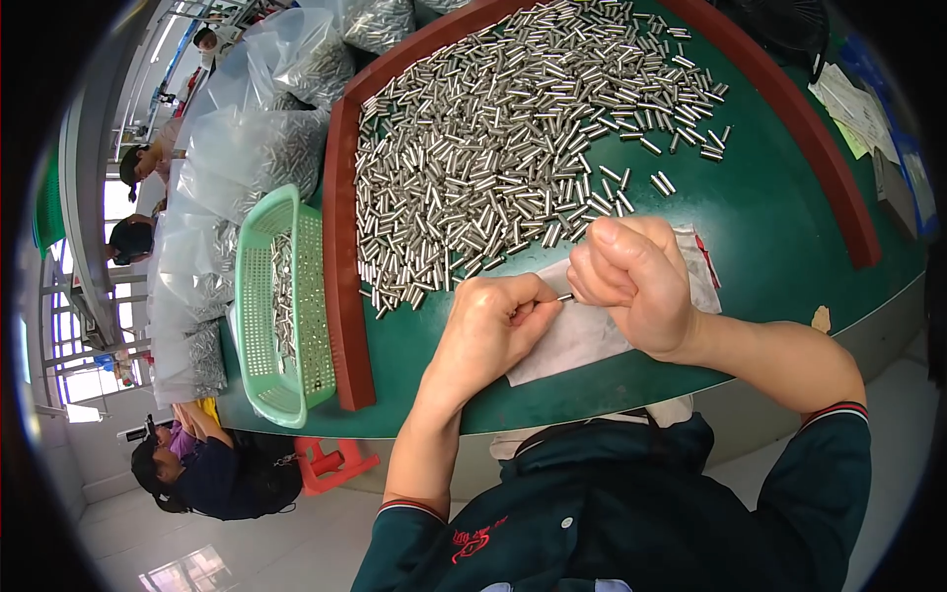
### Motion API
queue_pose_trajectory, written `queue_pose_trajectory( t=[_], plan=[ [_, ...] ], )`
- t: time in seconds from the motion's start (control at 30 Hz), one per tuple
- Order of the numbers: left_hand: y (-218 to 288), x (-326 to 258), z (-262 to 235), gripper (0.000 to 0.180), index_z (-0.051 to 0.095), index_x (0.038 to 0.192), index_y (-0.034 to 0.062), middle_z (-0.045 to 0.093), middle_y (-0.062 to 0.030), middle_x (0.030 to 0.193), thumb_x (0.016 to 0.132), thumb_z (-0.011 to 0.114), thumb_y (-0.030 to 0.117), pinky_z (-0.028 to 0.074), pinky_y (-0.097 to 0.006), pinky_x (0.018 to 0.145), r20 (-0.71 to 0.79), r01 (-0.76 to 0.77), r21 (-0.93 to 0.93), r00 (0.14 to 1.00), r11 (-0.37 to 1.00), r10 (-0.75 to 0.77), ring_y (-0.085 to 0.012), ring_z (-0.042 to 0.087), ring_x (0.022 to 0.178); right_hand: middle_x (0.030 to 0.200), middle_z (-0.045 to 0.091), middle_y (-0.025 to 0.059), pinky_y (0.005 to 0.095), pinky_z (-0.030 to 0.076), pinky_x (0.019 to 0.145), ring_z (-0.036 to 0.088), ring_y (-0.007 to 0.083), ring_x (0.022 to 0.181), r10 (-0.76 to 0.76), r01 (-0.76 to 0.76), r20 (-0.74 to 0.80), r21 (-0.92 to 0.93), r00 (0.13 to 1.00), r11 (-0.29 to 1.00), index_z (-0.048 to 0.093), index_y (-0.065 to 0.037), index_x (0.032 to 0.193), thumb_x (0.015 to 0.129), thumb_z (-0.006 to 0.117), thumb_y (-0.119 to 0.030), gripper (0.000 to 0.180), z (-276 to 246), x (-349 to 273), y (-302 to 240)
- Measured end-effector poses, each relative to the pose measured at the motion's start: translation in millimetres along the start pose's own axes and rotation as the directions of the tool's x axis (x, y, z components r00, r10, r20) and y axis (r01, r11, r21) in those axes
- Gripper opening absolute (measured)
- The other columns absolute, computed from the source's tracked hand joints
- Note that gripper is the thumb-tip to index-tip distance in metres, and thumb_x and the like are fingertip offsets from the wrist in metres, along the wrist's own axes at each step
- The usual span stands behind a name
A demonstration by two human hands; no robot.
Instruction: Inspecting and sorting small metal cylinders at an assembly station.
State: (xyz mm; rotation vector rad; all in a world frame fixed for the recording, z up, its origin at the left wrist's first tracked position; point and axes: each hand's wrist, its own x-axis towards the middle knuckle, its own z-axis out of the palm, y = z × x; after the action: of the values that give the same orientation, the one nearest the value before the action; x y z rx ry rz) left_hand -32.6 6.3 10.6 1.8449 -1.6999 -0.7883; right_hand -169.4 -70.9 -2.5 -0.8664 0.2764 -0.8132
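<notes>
A short, shiny metal pin (565,297) shows between my two hands, only a small part of it visible. My left hand (483,331) is closed, thumb and forefinger pinching the pin's near end. Curled into a loose fist, my right hand (639,286) meets the other end at its fingers; the palm is hidden. Under both hands lies a creased whitish cloth (552,357) with a red mark at its right edge. Just beyond them, a large heap of similar metal pins (483,168) spreads over the green tabletop (760,227).
Dark red rails (347,247) border the heap. Left of them stands a light green plastic basket (258,380) with pins inside. Clear bags of pins (252,153) line the far left. A red stool (330,464) and a seated person (212,464) are at lower left. Papers (853,107) lie at right.
</notes>
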Motion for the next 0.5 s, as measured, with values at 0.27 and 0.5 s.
queue_pose_trajectory(
  t=[0.27, 0.5],
  plan=[
    [-5.1, -1.6, 1.8, 0.005, 0.06, 0.07, -0.0006, 0.041, -0.0021, 0.045, 0.068, 0.063, 0.002, 0.03, -0.023, 0.039, -0.045, -0.053, 0.003, 0.998, 0.999, 0.053, -0.0063, 0.034, 0.041, 0.04, 0.024, -0.0019, 0.024, 0.017, 0.04, 0.016, 0.0074, 0.039, 0.024, -0.025, 0.015, 0.027, 1.0, 0.999, 0.023, -0.011, 0.048, 0.087, 0.033, -0.019, 0.041, -1.1, 1.6, -4.5],
    [-6.7, -1.9, 3.1, 0.004, 0.06, 0.07, -0.0005, 0.041, -0.0017, 0.046, 0.068, 0.063, 0.001, 0.03, -0.022, 0.039, -0.043, -0.053, -0.009, 0.998, 0.999, 0.052, -0.0058, 0.034, 0.042, 0.039, 0.024, -0.0019, 0.024, 0.017, 0.039, 0.015, 0.0074, 0.038, 0.034, -0.034, -0.003, 0.041, 0.999, 0.999, 0.023, -0.012, 0.048, 0.087, 0.033, -0.019, 0.041, -1.3, 0.4, -2.8]
  ],
)
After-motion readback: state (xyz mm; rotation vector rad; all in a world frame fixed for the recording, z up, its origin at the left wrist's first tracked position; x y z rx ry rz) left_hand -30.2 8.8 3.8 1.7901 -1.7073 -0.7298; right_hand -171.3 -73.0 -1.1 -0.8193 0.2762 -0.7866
